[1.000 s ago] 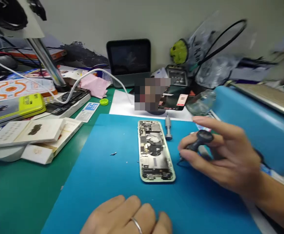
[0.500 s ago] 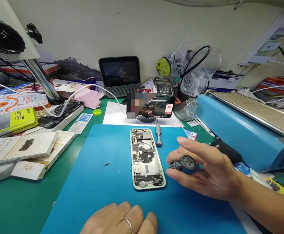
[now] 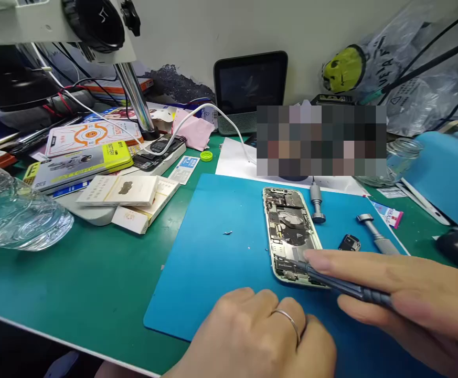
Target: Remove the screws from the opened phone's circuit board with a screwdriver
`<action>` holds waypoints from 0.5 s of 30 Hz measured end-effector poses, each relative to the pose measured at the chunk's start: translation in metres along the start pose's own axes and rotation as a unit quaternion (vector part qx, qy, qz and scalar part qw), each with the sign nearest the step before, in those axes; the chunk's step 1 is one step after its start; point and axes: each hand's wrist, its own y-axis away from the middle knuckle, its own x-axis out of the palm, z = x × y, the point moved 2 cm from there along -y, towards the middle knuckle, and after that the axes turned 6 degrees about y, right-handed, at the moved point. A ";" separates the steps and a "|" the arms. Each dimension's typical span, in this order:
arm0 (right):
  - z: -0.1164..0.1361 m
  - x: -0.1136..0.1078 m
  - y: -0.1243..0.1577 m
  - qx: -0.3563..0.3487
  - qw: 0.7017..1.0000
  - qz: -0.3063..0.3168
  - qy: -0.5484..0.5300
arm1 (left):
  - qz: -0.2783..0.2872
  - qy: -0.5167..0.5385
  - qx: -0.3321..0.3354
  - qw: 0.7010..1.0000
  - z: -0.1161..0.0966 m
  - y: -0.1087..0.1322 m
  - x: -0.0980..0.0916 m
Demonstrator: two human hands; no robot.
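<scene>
An opened smartphone (image 3: 291, 236) with its inner parts bare lies on the blue mat (image 3: 213, 262). My right hand (image 3: 405, 294) is closed on a slim dark-grey screwdriver (image 3: 350, 287), slanted with its thin end over the phone's lower part; whether the tip touches is unclear. In front of the phone, my left hand (image 3: 264, 336) rests as a fist, knuckles up, a ring on one finger. Its palm is hidden and nothing sticks out. Another screwdriver (image 3: 316, 202) stands beside the phone's upper right, and a third screwdriver (image 3: 380, 239) lies near a small black part (image 3: 349, 243).
A tiny metal piece (image 3: 227, 232) lies left of the phone. Cigarette boxes (image 3: 118, 190), a water bottle (image 3: 16, 210) and a microscope stand (image 3: 130, 94) are at left. Behind are a display (image 3: 250, 84) and a glass jar (image 3: 402, 157); a blue machine (image 3: 449, 173) stands right.
My right hand has turned and brought the screwdriver over to the phone's lower end. The head view has shifted left, so things appear further right. My left hand stays in a fist.
</scene>
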 end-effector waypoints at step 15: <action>0.019 0.013 -0.023 0.096 0.976 -0.136 -0.138 | -0.146 0.021 -0.125 0.981 -0.003 0.006 -0.001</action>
